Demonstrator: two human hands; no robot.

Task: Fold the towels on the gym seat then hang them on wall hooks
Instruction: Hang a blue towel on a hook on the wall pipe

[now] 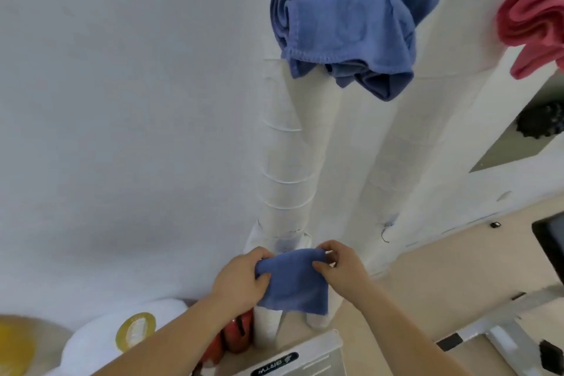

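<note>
Left hand [244,276] and right hand [341,265] pinching small folded blue towel [294,284] by top corners; hooks hidden behind hung blue towel [345,18], pink towel [534,24].

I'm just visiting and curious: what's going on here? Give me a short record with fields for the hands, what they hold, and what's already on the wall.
left hand: grips the left top edge of the small blue towel
right hand: pinches its right top edge
small blue towel: folded, held up in front of the white pipes
large blue towel: hanging high on the wall, bunched; hook not visible
pink towel: hanging at upper right, bunched
task stage: two towels hung, the held one not yet
</note>
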